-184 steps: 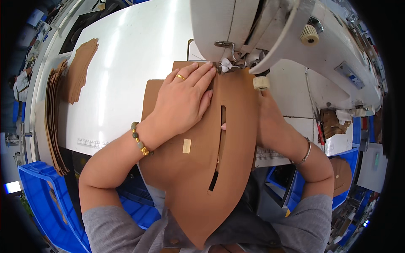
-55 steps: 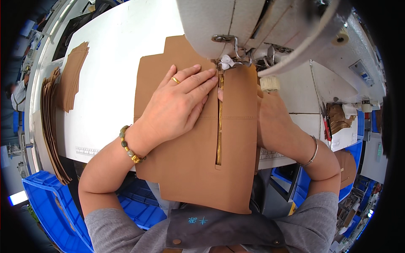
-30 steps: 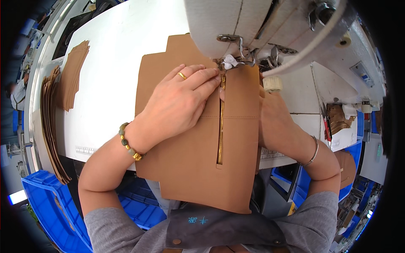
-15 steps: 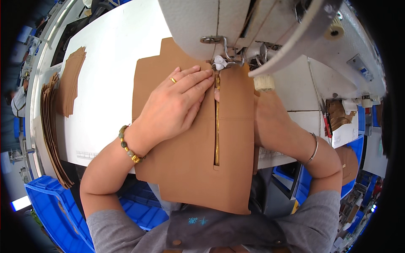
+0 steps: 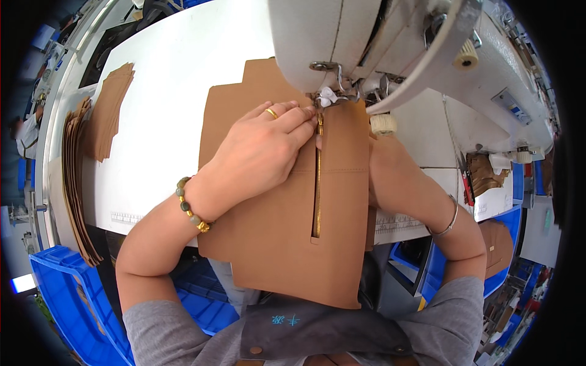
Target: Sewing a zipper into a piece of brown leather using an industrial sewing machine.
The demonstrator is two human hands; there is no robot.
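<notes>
A brown leather-like panel (image 5: 268, 244) lies under the head of a white sewing machine (image 5: 326, 36). A long narrow slot in it shows a gold-toothed zipper (image 5: 318, 195). Palm down, my left hand (image 5: 262, 143) rests on the panel left of the slot, fingers extended and fingertips close to the presser foot (image 5: 329, 100). My right hand (image 5: 381, 158) reaches beneath the panel from the right side. Most of its fingers are hidden there, though a bit of fingertip shows through the slot. A small white piece (image 5: 328, 96) sits at the foot.
Stacks of brown pieces (image 5: 110, 116) lie on the white table (image 5: 177, 79) at left, some hanging over its edge (image 5: 74, 183). Red-handled snips (image 5: 467, 183) and brown scraps (image 5: 485, 174) are at right. Blue bins (image 5: 67, 268) stand below the table.
The panel has shifted slightly away from me under the presser foot, and my left hand has stayed on it, its thumb now less visible. The whole view has shifted a little.
</notes>
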